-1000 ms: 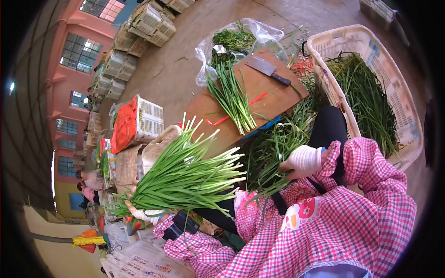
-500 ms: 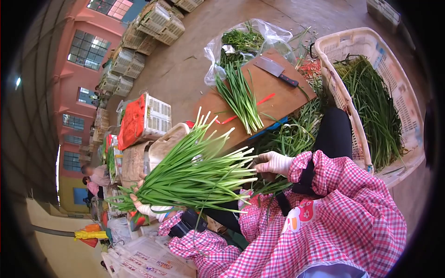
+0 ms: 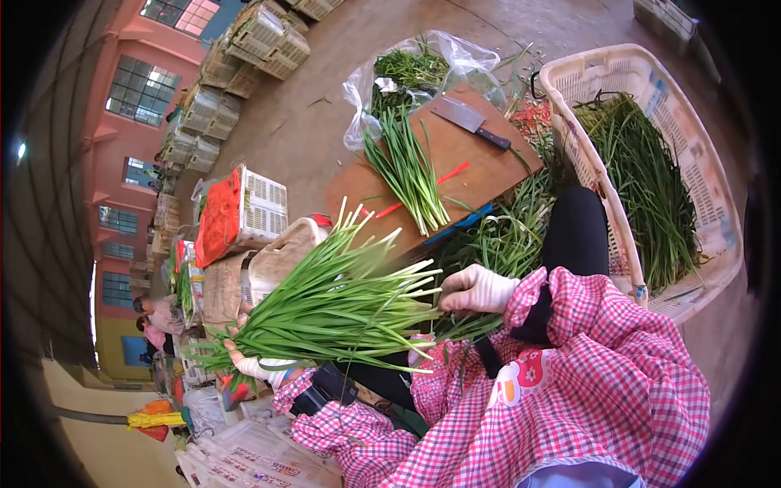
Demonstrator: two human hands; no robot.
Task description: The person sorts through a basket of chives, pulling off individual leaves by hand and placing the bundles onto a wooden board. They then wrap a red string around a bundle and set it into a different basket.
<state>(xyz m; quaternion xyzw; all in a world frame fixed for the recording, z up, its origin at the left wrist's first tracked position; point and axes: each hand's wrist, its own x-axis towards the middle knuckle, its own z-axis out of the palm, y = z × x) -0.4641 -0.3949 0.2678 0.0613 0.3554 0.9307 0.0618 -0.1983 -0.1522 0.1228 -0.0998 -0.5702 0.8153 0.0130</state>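
A large bunch of green stalks [image 3: 325,301] lies across my left hand [image 3: 244,358], whose wrapped fingers curl around its leafy end. The pale cut ends fan out to the right. My right hand [image 3: 478,289], also wrapped in white, is closed just beside those pale ends; whether it pinches anything is hidden. Beyond, a smaller bunch [image 3: 409,175] rests over a red strip [image 3: 453,172] on the brown board [image 3: 480,175]. A cleaver [image 3: 460,114] with a dark handle lies flat near the board's far edge.
On the right, a white basket [image 3: 606,175] holds long greens. Behind the board is a plastic bag [image 3: 464,53] of greens. Loose leaves [image 3: 500,244] lie beside my knee. A crate [image 3: 264,199] with red cloth, stacked crates [image 3: 268,37] and people [image 3: 154,321] are at the left.
The view has shifted slightly, moving the surroundings a little left. My right hand's fingers look more curled beside the stalk ends. My left hand still holds the bunch.
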